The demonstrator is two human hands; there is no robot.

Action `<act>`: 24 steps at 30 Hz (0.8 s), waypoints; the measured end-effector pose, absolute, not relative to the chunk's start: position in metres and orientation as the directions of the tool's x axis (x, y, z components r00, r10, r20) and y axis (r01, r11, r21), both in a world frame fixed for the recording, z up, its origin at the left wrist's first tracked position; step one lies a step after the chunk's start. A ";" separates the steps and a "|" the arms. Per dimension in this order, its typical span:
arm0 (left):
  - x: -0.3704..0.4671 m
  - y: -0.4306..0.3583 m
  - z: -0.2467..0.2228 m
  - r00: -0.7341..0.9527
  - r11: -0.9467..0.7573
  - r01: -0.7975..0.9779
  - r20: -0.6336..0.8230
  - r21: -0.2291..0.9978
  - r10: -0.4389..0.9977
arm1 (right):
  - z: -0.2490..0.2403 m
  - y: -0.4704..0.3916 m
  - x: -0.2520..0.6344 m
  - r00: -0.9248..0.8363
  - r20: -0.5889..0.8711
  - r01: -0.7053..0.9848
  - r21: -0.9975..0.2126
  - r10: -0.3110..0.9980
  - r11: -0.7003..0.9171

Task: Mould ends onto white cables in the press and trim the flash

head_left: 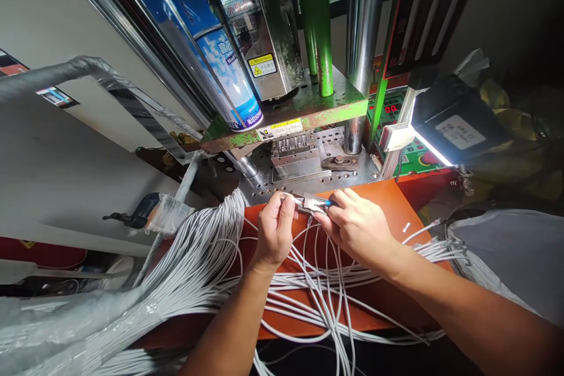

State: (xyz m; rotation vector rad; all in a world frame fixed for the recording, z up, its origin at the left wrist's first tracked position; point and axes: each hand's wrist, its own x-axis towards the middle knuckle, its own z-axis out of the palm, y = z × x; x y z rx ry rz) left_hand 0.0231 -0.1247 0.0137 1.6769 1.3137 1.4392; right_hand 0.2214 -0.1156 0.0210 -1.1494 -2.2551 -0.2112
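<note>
My right hand (359, 223) is closed around the blue handles of small pliers (314, 204), whose metal jaws point left. My left hand (275, 229) pinches a small piece between thumb and fingers, right at the tips of the jaws. That piece is mostly hidden, so its kind does not show. Below both hands, white cables (315, 273) run and cross over an orange-brown work surface (370, 305). Just beyond my hands sits a metal mould block (296, 155) on the machine's bed.
A thick bundle of white cables (207, 235) spreads to the left. Overhead, a blue spray can (198, 41) stands on the machine's green plate (335, 108). To the right are a lit lamp (434, 144) and a green control panel (408, 155). Wrapped pipes (88, 70) reach in from the left.
</note>
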 end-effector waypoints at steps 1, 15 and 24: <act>0.023 -0.125 0.014 -0.054 -0.370 0.324 0.408 0.871 0.912 | 0.019 -0.116 0.221 -0.445 0.573 0.780 -0.130 0.688 0.612; 0.012 -0.118 0.022 0.071 -0.323 0.074 0.318 0.944 0.945 | 0.028 -0.109 0.228 -0.651 -0.044 0.164 -0.983 0.757 0.084; 0.035 -0.122 0.021 -0.044 -0.028 -0.240 0.018 0.970 0.999 | 0.017 -0.109 0.225 -0.435 0.347 0.581 -0.597 0.831 0.554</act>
